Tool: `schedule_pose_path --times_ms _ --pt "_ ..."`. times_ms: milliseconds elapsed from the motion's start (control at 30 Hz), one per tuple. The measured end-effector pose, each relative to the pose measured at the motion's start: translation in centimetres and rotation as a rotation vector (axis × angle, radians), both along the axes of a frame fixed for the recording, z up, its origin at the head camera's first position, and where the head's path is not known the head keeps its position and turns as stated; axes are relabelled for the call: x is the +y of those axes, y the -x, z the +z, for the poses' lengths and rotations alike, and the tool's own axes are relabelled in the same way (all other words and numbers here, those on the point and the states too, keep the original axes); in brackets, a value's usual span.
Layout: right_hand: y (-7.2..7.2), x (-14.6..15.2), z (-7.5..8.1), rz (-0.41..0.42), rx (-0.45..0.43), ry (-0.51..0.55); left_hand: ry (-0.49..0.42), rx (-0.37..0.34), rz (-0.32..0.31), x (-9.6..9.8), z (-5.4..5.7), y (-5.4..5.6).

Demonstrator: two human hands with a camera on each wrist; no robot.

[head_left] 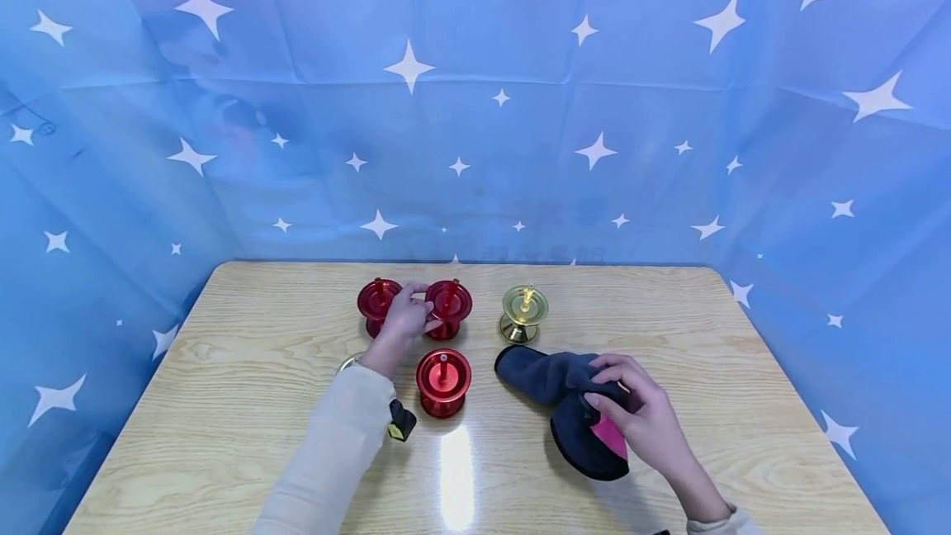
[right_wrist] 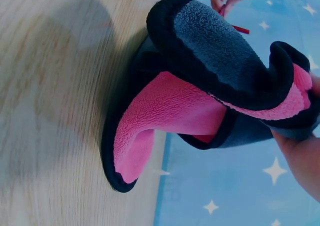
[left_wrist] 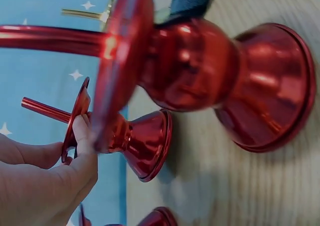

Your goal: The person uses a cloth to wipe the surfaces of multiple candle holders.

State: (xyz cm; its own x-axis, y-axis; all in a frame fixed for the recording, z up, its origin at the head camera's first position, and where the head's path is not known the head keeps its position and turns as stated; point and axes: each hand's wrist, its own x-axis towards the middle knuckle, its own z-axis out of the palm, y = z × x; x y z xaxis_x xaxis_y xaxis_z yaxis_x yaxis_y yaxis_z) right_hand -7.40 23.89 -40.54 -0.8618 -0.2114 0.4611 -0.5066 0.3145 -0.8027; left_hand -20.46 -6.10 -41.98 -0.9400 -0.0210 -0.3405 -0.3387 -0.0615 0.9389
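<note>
My left hand (head_left: pixel 404 316) pinches the dish rim of a red metal candle holder (head_left: pixel 450 302) at the back of the table. This candle holder stands upright, its thin stem pointing up. Another red candle holder (head_left: pixel 377 297) is just left of the hand, partly hidden by it. Nearer the front stands a third red candle holder (head_left: pixel 443 382), large in the left wrist view. My right hand (head_left: pixel 642 415) grips a folded dark grey cloth (head_left: pixel 546 374) with black edging and a pink inner side, part of it lifted off the table.
A gold candle holder (head_left: pixel 523 312) stands behind the cloth. Beneath my left wrist, a pale metallic rim (head_left: pixel 347 362) shows, mostly covered by the sleeve. The wooden table (head_left: pixel 186 436) ends at a blue star-patterned curtain (head_left: pixel 475 130).
</note>
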Motion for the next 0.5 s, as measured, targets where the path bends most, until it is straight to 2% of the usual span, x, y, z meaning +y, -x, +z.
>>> schedule_pose_path --times_ms 300,400,500 --pt "0.1 -0.1 -0.2 0.022 -0.004 0.014 -0.016 -0.029 -0.003 -0.2 -0.7 0.2" --pt "0.1 -0.1 -0.3 0.033 0.007 0.014 0.052 -0.007 -0.031 -0.2 -0.4 0.1" --pt "0.1 -0.1 -0.2 0.032 0.009 0.009 0.191 0.044 -0.069 -0.2 0.6 -0.3"
